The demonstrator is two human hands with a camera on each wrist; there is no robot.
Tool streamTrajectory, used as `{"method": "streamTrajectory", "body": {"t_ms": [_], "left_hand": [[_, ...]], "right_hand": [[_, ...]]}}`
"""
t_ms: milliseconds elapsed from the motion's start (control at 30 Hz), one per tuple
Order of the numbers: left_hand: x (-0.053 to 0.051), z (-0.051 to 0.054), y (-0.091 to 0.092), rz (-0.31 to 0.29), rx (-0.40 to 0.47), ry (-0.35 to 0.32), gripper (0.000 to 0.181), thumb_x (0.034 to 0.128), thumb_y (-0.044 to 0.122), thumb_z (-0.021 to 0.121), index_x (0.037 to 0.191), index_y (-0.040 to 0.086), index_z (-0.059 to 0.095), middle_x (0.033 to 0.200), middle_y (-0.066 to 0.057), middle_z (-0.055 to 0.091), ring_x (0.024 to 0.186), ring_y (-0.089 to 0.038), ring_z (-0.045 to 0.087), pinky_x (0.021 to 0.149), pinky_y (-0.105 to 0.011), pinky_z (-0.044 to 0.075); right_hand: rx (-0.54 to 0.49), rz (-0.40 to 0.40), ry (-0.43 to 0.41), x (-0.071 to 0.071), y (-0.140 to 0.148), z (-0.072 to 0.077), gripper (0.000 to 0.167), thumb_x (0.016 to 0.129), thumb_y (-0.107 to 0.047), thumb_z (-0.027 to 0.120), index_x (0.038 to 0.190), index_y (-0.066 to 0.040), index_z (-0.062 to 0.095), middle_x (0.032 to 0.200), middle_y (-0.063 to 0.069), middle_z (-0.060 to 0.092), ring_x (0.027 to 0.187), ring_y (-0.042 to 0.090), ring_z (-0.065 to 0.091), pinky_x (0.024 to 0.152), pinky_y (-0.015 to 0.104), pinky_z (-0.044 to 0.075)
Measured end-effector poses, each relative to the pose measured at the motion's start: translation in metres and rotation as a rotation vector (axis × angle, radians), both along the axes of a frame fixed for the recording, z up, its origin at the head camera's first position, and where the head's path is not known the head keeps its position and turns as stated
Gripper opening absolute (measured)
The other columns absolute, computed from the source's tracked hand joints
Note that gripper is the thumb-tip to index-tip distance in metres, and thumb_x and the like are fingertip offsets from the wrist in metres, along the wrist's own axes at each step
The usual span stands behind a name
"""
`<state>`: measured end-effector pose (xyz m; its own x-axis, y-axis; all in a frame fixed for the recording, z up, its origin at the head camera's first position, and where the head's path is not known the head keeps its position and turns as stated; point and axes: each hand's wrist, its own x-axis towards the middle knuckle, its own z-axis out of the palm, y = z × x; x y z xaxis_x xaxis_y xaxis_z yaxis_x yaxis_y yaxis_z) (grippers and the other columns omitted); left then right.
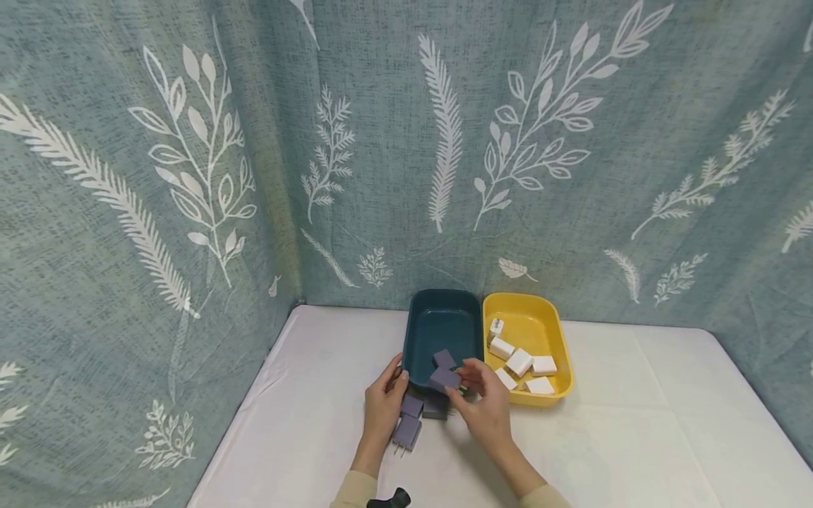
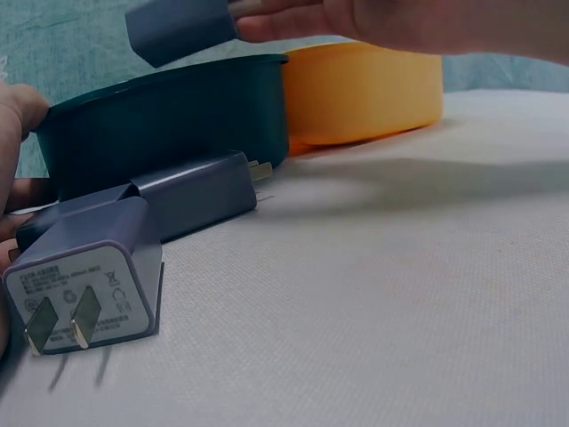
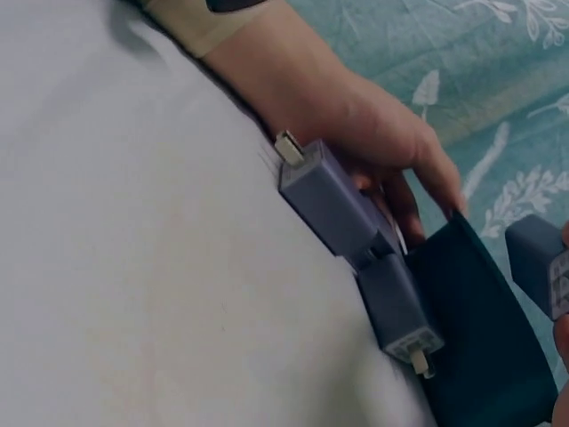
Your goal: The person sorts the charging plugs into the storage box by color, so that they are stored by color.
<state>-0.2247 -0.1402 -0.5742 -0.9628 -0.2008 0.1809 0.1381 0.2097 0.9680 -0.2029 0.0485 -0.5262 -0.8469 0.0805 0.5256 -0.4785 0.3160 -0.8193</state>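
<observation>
My right hand (image 1: 489,409) pinches a purple-grey plug charger (image 1: 446,379) between thumb and fingers, above the near end of the dark teal box (image 1: 478,310). Inside that box lies another purple-grey charger (image 1: 443,359). My left hand (image 1: 381,406) touches the box's near left corner from outside, fingers against its wall and rim. On the table just before the box, close to the left hand, are a charger with prongs toward me (image 2: 89,294), one behind it (image 1: 411,405), and a darker-looking one (image 2: 200,194) with prongs pointing right.
A yellow box (image 1: 565,360) stands right beside the teal one and holds several white chargers (image 1: 519,362). White cloth (image 1: 635,423) covers the table. A green leaf-patterned curtain (image 1: 394,141) hangs behind and along the sides.
</observation>
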Motion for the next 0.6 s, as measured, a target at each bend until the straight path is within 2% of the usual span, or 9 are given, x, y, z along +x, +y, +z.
{"method": "streamTrajectory", "body": {"t_ms": [133, 267, 400, 500, 600], "left_hand": [[0.000, -0.002, 0.001, 0.003, 0.004, 0.006, 0.040, 0.0968, 0.024, 0.061, 0.136, 0.025, 0.058, 0.127, -0.007, 0.067, 0.114, -0.019, 0.063, 0.090, -0.013, 0.051], [0.001, 0.000, 0.001, 0.008, -0.008, 0.000, 0.040, 0.0972, 0.020, 0.060, 0.137, 0.020, 0.057, 0.127, -0.011, 0.066, 0.115, -0.022, 0.063, 0.090, -0.013, 0.051], [0.012, 0.021, 0.003, 0.001, -0.032, 0.002, 0.040, 0.0969, 0.013, 0.059, 0.136, 0.009, 0.057, 0.128, -0.017, 0.065, 0.115, -0.027, 0.063, 0.089, -0.014, 0.052], [0.018, 0.036, 0.004, -0.020, -0.035, -0.004, 0.040, 0.0972, 0.013, 0.058, 0.137, 0.006, 0.056, 0.130, -0.018, 0.063, 0.116, -0.028, 0.063, 0.090, -0.013, 0.051], [0.010, 0.021, 0.003, -0.018, -0.013, -0.007, 0.041, 0.0978, 0.017, 0.058, 0.138, 0.013, 0.056, 0.132, -0.015, 0.063, 0.119, -0.025, 0.062, 0.091, -0.013, 0.050]], "right_hand": [[0.058, -0.078, 0.009, -0.006, 0.001, -0.001, 0.050, 0.069, -0.002, 0.086, 0.112, -0.005, 0.062, 0.098, 0.007, 0.071, 0.083, 0.019, 0.070, 0.076, 0.025, 0.060], [0.062, -0.127, 0.025, -0.012, 0.000, -0.001, 0.050, 0.067, 0.000, 0.086, 0.112, -0.003, 0.062, 0.097, 0.009, 0.071, 0.082, 0.022, 0.070, 0.074, 0.029, 0.061], [0.080, -0.172, 0.036, -0.019, 0.001, -0.001, 0.049, 0.068, 0.002, 0.084, 0.111, -0.001, 0.062, 0.097, 0.011, 0.071, 0.083, 0.023, 0.070, 0.074, 0.031, 0.061], [0.080, -0.199, 0.030, -0.024, 0.003, -0.001, 0.047, 0.069, 0.002, 0.084, 0.111, -0.002, 0.062, 0.099, 0.012, 0.070, 0.086, 0.023, 0.069, 0.076, 0.034, 0.061], [0.072, -0.216, 0.018, -0.029, 0.004, 0.000, 0.046, 0.071, 0.001, 0.083, 0.111, -0.002, 0.061, 0.101, 0.013, 0.068, 0.090, 0.024, 0.068, 0.078, 0.036, 0.061]]}}
